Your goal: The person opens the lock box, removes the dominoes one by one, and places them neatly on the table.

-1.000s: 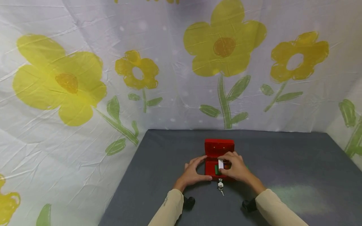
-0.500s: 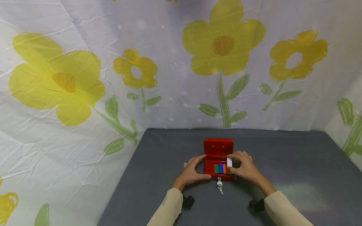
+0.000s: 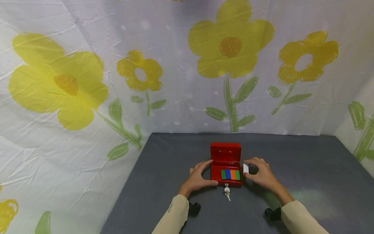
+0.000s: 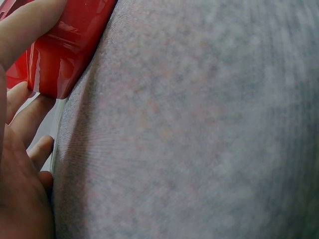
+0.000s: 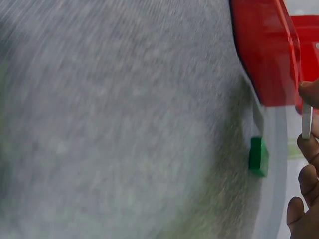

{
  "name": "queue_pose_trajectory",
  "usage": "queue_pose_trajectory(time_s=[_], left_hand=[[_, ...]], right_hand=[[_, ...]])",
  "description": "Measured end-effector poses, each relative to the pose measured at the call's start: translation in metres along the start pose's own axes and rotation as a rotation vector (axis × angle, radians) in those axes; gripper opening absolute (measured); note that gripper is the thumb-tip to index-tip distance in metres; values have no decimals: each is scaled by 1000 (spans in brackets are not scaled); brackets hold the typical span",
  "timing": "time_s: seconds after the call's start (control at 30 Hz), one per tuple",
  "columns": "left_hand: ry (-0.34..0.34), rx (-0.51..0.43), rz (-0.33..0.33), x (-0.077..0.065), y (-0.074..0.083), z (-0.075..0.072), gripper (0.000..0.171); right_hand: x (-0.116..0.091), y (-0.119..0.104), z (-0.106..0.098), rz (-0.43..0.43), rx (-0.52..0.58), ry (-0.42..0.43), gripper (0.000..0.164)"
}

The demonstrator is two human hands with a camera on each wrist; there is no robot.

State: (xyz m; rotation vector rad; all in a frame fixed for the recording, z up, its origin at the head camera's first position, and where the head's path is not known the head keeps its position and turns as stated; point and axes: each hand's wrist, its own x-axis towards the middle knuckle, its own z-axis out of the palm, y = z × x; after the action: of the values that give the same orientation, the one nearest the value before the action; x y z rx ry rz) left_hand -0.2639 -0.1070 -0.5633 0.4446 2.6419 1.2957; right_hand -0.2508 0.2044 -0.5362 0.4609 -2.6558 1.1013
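Note:
A small red cash box point(image 3: 216, 172) stands with its lid point(image 3: 225, 152) raised. Inside lie green, blue point(image 3: 228, 174) and orange rectangular blocks side by side. My left hand point(image 3: 196, 180) holds the box's left side, thumb at the front corner and fingers toward the back. In the left wrist view the thumb and fingertips touch the red wall. Just right of the box, my right hand point(image 3: 261, 174) pinches a flat white rectangular block point(image 3: 245, 168) between thumb and fingers. Keys point(image 3: 227, 191) hang from the lock at the front.
In the right wrist view a loose green block point(image 5: 258, 157) lies on the dark grey table point(image 3: 175, 152) near the box's right side; the right hand hides it in the head view. A white cloth with printed flowers point(image 3: 230, 47) hangs behind the table.
My right hand has carried the white block rightward from above the box's interior to outside its right wall, uncovering the coloured blocks. The left hand stays at the box.

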Motion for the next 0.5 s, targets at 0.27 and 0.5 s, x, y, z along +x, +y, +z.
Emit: queue_pose_trajectory(time_s=[0.27,0.5], left_hand=[[2,-7,6,1,1,0,91],[-2,-11,15,2,-1,1,91]], right_hand=[[-12,11,-7,7,-8,-5,42],[-20,19,-14,33,-21,-33,42]])
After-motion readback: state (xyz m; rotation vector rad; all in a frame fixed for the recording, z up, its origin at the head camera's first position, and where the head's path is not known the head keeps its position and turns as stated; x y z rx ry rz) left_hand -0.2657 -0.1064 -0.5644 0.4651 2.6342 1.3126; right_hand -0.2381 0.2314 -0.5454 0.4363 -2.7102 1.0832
